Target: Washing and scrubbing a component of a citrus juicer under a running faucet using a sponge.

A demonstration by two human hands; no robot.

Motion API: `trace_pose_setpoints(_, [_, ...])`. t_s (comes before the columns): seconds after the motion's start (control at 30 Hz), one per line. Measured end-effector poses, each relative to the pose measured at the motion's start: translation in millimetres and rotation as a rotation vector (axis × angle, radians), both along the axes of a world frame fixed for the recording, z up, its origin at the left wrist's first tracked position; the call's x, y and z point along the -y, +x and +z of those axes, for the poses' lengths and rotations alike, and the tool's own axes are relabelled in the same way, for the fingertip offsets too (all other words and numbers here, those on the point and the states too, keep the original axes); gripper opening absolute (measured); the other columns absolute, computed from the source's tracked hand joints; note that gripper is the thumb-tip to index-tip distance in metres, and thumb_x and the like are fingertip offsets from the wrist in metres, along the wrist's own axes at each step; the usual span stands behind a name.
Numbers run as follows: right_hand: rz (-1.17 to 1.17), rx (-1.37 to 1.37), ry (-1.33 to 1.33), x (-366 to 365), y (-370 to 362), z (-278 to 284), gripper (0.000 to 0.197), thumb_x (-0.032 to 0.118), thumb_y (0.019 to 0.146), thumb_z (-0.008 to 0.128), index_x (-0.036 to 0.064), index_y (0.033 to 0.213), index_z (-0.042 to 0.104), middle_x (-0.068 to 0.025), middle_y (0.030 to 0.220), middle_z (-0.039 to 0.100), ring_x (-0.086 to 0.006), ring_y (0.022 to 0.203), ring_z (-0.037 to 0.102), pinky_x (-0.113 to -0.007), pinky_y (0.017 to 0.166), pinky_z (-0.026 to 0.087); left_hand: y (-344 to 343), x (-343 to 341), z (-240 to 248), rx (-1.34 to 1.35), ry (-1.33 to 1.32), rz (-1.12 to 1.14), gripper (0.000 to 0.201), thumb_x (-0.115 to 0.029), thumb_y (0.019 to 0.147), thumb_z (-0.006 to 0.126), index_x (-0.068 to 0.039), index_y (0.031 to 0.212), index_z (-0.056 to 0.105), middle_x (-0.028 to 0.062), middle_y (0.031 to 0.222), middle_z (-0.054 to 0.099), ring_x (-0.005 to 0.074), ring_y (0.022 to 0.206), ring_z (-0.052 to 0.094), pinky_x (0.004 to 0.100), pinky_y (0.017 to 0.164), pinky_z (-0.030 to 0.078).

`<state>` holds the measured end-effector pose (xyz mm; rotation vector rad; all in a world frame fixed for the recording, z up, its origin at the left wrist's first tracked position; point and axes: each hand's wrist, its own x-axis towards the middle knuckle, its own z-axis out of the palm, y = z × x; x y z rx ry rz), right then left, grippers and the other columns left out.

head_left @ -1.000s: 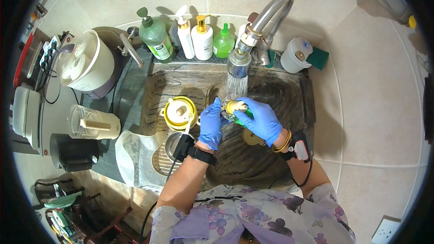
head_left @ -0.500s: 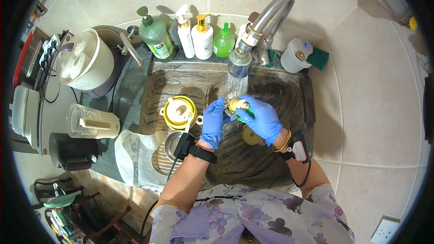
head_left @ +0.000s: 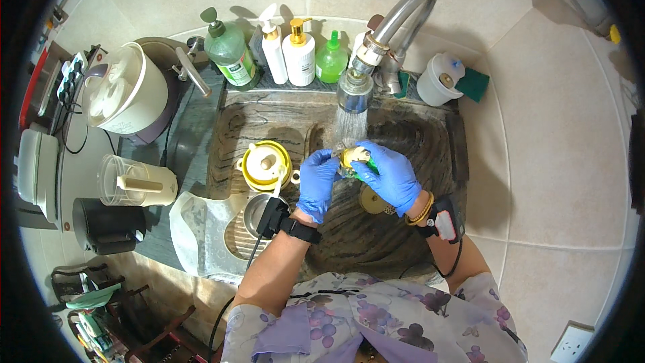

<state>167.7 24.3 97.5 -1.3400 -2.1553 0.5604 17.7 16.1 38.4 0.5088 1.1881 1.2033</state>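
Observation:
In my right hand (head_left: 392,178), gloved in blue, I hold a small yellow-and-cream piece (head_left: 352,155); its exact kind does not show. Something bright green (head_left: 363,169) lies under those fingers, mostly covered. My left hand (head_left: 316,184), gloved too, has its fingers pressed together at the piece's left edge; what they pinch is hidden. Water from the faucet (head_left: 356,91) falls just beyond the piece. Left of my hands in the sink sits a yellow-rimmed cream pot with a lid (head_left: 267,161), a metal bowl (head_left: 256,214) partly under my left wrist device.
A round drain (head_left: 373,202) lies below my right hand in the stone sink (head_left: 232,128). Pump bottles (head_left: 299,60) line the back ledge, with a white cup (head_left: 440,81) and green scouring pad (head_left: 472,86) on the right. On the left counter stand a white appliance (head_left: 131,94) and clear jug (head_left: 138,183).
The fingers of my left hand have shifted slightly and drawn closer together at the piece's left edge. My right hand keeps almost the same place; water still runs.

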Motion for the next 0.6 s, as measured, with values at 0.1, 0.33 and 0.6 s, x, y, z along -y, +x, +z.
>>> trace_pose_setpoints(0.1, [0.013, -0.016, 0.015, -1.3, 2.0, -1.7, 0.033, 0.028, 0.08, 0.059, 0.007, 0.104, 0.052, -0.0142, 0.084, 0.061, -0.031, 0.073, 0.06, -0.038, 0.061, 0.048, 0.0, 0.6, -7.5, 0.077, 0.067, -0.014, 0.02, -0.006, 0.08, 0.056, 0.003, 0.098, 0.054, 0.0058, 0.085, 0.058, 0.0115, 0.068, 0.056, 0.022, 0.058, 0.048])
trace_pose_setpoints(0.33, [0.016, 0.001, -0.014, 2.7, -0.8, 4.8, 0.032, 0.026, 0.08, 0.059, 0.0078, 0.104, 0.052, -0.0134, 0.086, 0.061, -0.0304, 0.074, 0.06, -0.037, 0.061, 0.048, -1.3, -2.5, 0.7, 0.018, 0.022, -0.053, 0.019, -0.007, 0.08, 0.056, 0.001, 0.098, 0.055, 0.0046, 0.082, 0.058, 0.0093, 0.066, 0.055, 0.0209, 0.055, 0.047])
trace_pose_setpoints(0.6, [0.013, -0.026, 0.038, 1.6, 1.4, 2.8, 0.033, 0.025, 0.079, 0.06, 0.007, 0.106, 0.052, -0.0139, 0.088, 0.061, -0.0304, 0.075, 0.06, -0.037, 0.062, 0.048, -1.4, 0.2, 0.8, -0.009, 0.056, -0.059, 0.019, -0.011, 0.082, 0.057, 0.002, 0.096, 0.056, 0.0047, 0.081, 0.059, 0.0086, 0.066, 0.055, 0.0205, 0.054, 0.047])
